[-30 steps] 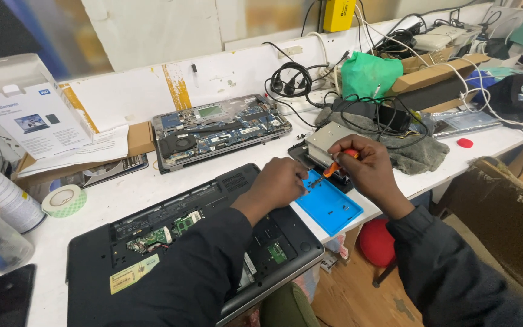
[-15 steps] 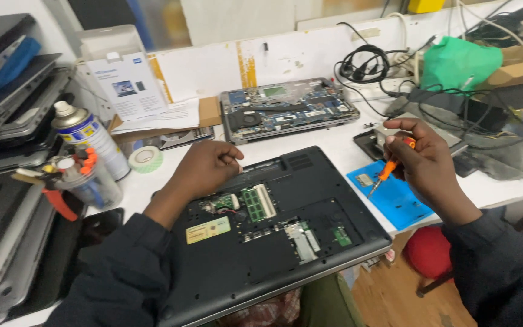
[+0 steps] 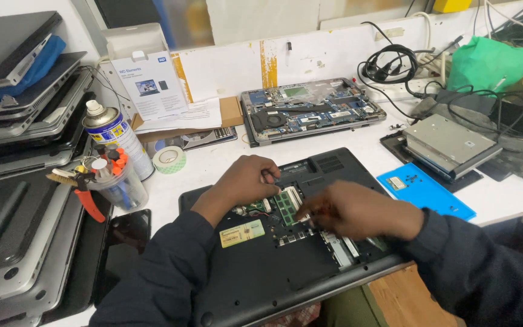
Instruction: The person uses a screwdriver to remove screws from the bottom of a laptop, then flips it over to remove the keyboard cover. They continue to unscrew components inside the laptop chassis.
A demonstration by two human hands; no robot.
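— Two hands over the open black laptop base (image 3: 286, 266) at the table's near edge, is that right?

— Yes. It lies bottom-up with its cover off. The right hand (image 3: 352, 212) is closed on a small tool I cannot make out, its tip by the green memory module (image 3: 286, 206). The left hand (image 3: 246, 181) rests on the base beside that module, fingers curled; whether they pinch anything, I cannot tell

— Any containers?

— Left of the base, a clear plastic cup (image 3: 119, 181) holds orange-capped and white-capped items, with orange-handled pliers (image 3: 83, 194) leaning against it. A spray can (image 3: 113, 133) stands just behind. To the right, a flat blue tray (image 3: 425, 191) carries a few small dark screws

— And further back?

— A roll of white tape (image 3: 169, 159), a second opened laptop (image 3: 310, 110) showing its board, a white cardboard box (image 3: 146, 79), and a green bag (image 3: 488, 63) among cables
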